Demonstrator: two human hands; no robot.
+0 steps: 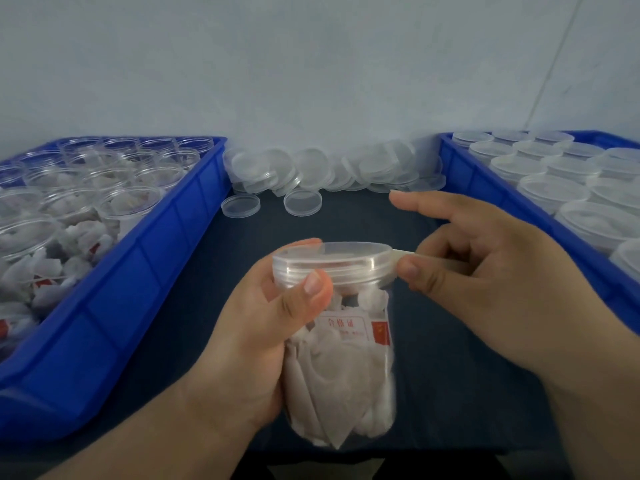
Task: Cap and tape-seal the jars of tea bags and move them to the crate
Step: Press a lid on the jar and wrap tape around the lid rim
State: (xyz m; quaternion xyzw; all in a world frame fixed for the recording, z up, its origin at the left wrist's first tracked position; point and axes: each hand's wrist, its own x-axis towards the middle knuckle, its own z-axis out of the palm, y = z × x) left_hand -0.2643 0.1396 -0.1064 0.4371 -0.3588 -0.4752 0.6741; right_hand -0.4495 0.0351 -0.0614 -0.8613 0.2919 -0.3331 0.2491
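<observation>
Blue left crate [114,289]: plastic, holds the uncapped jars [131,199] of tea bags, parked at the left hand's side, probably so the next one is a short reach; about 12 open mouths show, more cut off by the frame edge, plus loose tea bags [52,271] at the near end.
Left hand [256,337]: wraps the jar [341,368] in the middle above the dark table [194,271]; thumb pressed on the cap's [327,263] near rim, fingers curled round the far side, likely to stop the jar turning.
Jar: 1, clear, capped, packed with white tea bags, tilted slightly toward the camera.
Spare caps [322,174]: heaped against the wall behind, within reach of both hands; 2 lie apart in front, the heap itself too jumbled to count.
Tape [407,252]: 1 pale strip, its end at the cap's right rim.
Right hand [485,268]: thumb and middle fingers pinch the strip, forefinger stretched out free; I judge the seal is being laid round the cap seam.
Blue right crate [519,216]: capped jars [554,188] stand in rows, about 16 visible; the sealed one belongs here.
</observation>
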